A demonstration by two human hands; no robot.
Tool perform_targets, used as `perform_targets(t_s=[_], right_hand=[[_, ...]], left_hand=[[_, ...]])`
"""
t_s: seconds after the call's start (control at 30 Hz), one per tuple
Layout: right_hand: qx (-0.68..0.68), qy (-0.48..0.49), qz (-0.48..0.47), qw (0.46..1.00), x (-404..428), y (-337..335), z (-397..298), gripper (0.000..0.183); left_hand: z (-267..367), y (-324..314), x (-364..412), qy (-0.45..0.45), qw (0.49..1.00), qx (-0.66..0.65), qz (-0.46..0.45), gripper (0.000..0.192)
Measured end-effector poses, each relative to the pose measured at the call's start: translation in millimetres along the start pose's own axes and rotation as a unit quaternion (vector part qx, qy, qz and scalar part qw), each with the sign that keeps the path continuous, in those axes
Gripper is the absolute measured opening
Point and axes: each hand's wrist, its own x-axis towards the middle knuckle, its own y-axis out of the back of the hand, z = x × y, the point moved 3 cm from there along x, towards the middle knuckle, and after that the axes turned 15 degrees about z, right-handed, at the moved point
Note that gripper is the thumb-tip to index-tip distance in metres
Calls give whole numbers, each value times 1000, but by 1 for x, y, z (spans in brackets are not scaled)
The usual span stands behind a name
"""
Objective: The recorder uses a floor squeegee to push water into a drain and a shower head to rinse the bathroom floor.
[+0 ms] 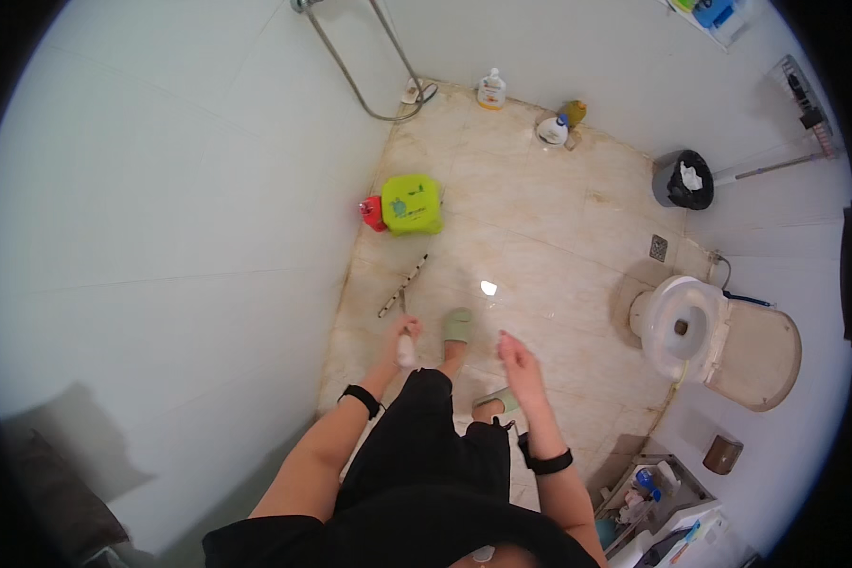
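Observation:
My left hand [403,330] is closed around the pale handle [406,351] of a squeegee-like tool. Its narrow, light head with dark spots [403,285] lies slantwise at the tiled floor, close to the left wall; whether it touches the tiles I cannot tell. In front of my thighs, my right hand [518,355] hangs above the floor with its fingers loosely bent, a little blurred, and no object shows in it. Green slippers [458,325] are on my feet, between and below the hands.
A lime-green plastic stool [412,204] and a red bottle [374,213] stand by the left wall. Pump bottles [492,91] line the far wall beyond a hanging shower hose [348,82]. On the right are a lined trash bin [666,186], a floor drain [658,248] and an open toilet [653,334].

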Motion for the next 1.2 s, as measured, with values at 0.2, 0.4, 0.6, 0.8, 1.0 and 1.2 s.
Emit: perform_targets(t_s=[0.2, 0.4, 0.6, 0.8, 1.0, 1.2], right_hand=[[-267, 64, 113, 955, 22, 75, 89, 35], [-354, -22, 149, 923, -1, 180, 243, 38], [-371, -73, 151, 913, -14, 212, 256, 39], [-242, -98, 150, 954, -2, 132, 157, 38], [-262, 5, 136, 955, 2, 122, 158, 39], [-252, 106, 104, 956, 14, 98, 126, 21]], left_hand=[[31, 104, 45, 169, 975, -2, 144, 22], [25, 194, 82, 203, 959, -65, 188, 17], [-3, 247, 111, 232, 931, -92, 266, 20], [-25, 301, 143, 244, 883, -213, 340, 30], [-20, 244, 118, 381, 875, -162, 249, 95], [-84, 278, 92, 414, 888, -63, 189, 94]])
